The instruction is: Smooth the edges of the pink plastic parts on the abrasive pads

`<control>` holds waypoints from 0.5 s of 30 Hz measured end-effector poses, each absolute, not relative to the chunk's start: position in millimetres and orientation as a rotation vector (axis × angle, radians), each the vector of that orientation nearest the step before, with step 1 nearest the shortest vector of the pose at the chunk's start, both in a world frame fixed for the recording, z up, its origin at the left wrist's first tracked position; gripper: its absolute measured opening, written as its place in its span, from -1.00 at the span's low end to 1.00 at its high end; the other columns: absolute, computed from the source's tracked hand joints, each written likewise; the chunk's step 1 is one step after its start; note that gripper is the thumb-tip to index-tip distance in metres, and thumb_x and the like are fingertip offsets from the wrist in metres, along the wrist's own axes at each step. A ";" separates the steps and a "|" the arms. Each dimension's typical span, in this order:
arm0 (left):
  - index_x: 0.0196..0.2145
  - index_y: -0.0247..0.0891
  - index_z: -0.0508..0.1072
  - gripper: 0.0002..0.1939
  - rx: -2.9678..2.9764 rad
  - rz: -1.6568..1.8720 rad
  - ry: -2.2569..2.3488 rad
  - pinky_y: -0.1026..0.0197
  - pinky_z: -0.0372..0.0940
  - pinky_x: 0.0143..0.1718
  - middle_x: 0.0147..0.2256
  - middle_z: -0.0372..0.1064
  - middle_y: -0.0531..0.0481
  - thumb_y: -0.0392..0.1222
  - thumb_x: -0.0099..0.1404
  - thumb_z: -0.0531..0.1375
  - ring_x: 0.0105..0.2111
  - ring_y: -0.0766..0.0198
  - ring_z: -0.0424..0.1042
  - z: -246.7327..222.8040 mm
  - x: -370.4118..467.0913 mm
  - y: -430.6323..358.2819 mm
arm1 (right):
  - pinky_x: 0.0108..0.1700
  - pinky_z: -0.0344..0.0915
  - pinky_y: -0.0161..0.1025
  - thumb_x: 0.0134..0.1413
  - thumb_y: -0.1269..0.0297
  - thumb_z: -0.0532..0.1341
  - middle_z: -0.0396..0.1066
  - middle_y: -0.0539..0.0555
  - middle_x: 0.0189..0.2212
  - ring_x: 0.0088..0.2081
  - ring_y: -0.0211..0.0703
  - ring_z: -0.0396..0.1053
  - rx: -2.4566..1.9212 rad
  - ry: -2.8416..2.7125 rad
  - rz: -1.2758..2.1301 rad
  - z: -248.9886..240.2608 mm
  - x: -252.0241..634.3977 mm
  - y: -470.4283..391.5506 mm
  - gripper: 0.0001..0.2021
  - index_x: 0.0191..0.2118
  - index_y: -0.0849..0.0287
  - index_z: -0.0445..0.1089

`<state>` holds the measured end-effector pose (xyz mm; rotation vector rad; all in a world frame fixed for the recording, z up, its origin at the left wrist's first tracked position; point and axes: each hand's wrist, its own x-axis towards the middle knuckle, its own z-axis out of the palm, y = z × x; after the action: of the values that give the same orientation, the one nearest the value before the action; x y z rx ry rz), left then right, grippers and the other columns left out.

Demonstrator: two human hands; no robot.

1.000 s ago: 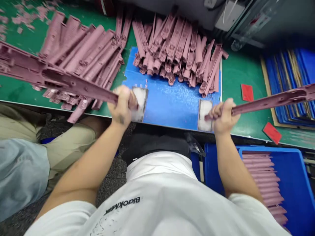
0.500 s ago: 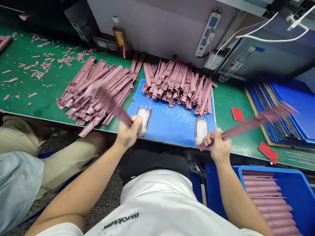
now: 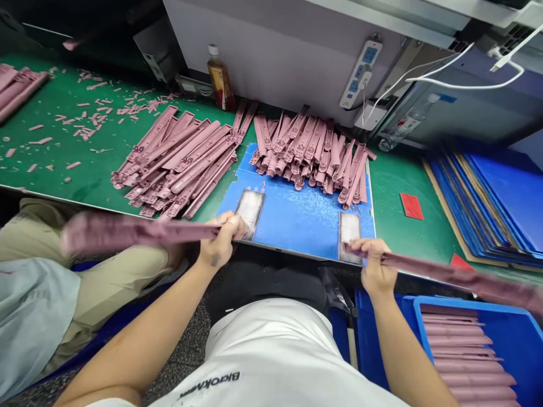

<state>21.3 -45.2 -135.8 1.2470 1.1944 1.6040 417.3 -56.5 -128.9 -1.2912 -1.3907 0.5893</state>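
Note:
My left hand (image 3: 220,237) is closed round the end of a long pink plastic strip (image 3: 139,233), which points left over the table's front edge, its far end blurred. In my right hand (image 3: 376,264) is another pink plastic strip (image 3: 449,272), gripped near one end and slanting down to the right above a blue bin. Both hands are at the front edge of a blue board (image 3: 292,220). White pads (image 3: 250,210) lie on this board near each hand. Behind them is a heap of similar pink strips (image 3: 305,144); a second heap (image 3: 182,158) lies to the left.
Pink scraps (image 3: 97,113) litter the green table at left. Blue sheets (image 3: 496,198) are stacked at right near a red card (image 3: 411,206). A blue bin (image 3: 526,333) holds pink strips in a row. Another person's legs (image 3: 114,288) are at left.
Both strips have swung down: the left one from pointing up and away to lying nearly level leftward, the right one from slanting up to slanting down. The hands keep their grip.

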 end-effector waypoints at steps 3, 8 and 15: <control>-0.54 -0.08 0.13 -0.38 1.038 1.512 1.234 0.13 0.21 -0.62 -0.66 -0.02 0.12 0.11 0.48 0.41 -0.69 0.27 0.06 -128.6 25.4 -2.3 | -0.49 0.40 -0.11 0.46 -0.54 0.34 0.46 0.05 -0.60 -0.58 -0.04 0.47 -1.517 -1.329 0.687 -126.7 418.6 -21.2 -0.29 -0.43 0.00 0.40; -0.54 -0.06 0.09 -0.18 1.167 1.686 1.225 0.17 0.12 -0.64 -0.67 -0.06 0.14 0.50 0.49 0.41 -0.69 0.28 0.05 -114.6 49.9 99.5 | -0.38 0.40 -0.01 0.46 -0.69 0.10 0.36 0.04 -0.67 -0.56 -0.01 0.37 -1.411 -1.252 0.440 -110.1 398.8 91.4 -0.22 -0.50 -0.12 0.26; -0.58 -0.12 0.27 -0.13 1.353 1.697 1.078 0.05 0.41 -0.39 -0.60 0.19 -0.01 0.63 0.46 0.41 -0.54 0.15 0.32 -133.1 29.7 -12.9 | 0.05 0.61 0.07 0.49 -0.62 0.24 0.69 0.18 -0.21 -0.13 0.13 0.68 -1.325 -1.447 0.452 -128.4 409.9 -31.7 -0.28 -0.24 0.02 0.54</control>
<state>29.7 -12.9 -133.1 1.3531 1.0784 1.6972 409.9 -31.7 -128.4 -1.3246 -1.4473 0.4521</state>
